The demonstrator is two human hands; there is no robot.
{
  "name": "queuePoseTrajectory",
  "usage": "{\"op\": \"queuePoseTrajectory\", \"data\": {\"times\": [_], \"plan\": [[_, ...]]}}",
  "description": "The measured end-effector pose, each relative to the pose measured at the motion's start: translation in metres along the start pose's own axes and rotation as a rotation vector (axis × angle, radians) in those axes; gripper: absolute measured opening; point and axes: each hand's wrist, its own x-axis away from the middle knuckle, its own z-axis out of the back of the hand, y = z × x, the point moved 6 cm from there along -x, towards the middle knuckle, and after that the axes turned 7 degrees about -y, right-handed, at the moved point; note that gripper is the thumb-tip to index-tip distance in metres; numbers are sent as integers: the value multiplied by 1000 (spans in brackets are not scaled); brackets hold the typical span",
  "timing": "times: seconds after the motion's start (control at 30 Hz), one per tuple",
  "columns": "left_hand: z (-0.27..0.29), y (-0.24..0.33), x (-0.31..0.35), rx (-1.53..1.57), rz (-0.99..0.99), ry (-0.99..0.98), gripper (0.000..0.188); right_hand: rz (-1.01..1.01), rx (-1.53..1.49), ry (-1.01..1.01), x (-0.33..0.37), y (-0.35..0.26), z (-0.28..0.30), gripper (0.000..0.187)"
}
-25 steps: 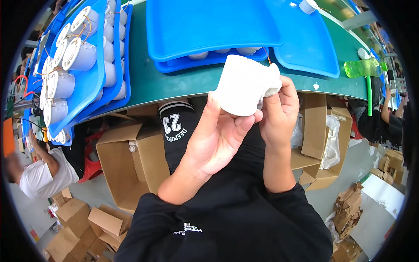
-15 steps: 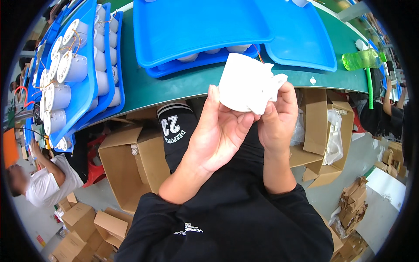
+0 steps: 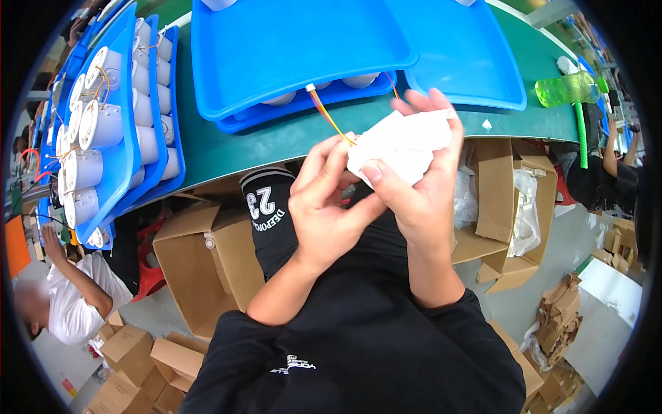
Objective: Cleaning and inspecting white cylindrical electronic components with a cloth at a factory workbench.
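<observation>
A crumpled white cloth (image 3: 407,141) is in my right hand (image 3: 431,183), whose thumb presses on its near side; the upper fingers are smeared by motion. My left hand (image 3: 324,207) is closed at the cloth's left edge, with fingers bent. From there a short bundle of red and yellow wires (image 3: 327,116) sticks up, ending in a small white connector. The white cylindrical housing these wires belong to is mostly hidden by the cloth and my fingers.
Beyond my hands, stacked blue trays (image 3: 303,55) cover white parts on the green table (image 3: 276,145). Several wired white housings (image 3: 103,124) fill tilted trays at left. A green bottle (image 3: 569,90) lies at right. Open cardboard boxes (image 3: 200,259) stand below. At far left sits another person (image 3: 83,297).
The white housing has turned and the cloth now covers it. Its wires and connector have come into sight. My left hand has shifted from under the housing to its left side.
</observation>
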Motion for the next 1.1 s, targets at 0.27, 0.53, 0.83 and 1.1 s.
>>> {"op": "queuePoseTrajectory", "data": {"times": [0.27, 0.53, 0.83, 1.1], "plan": [[2, -4, -3, 116, -38, 90, 64, -102, -339, -21, -7, 18, -12, 60], [4, -10, -1, 209, 75, 103, 62, -167, -278, 25, -1, 22, -19, 59], [0, -24, 3, 746, 316, 94, 54, -225, -449, 192, 32, 41, -26, 48], [-13, -24, -1, 918, 483, 46, 65, -261, -527, 255, 17, 37, -10, 24]]}}
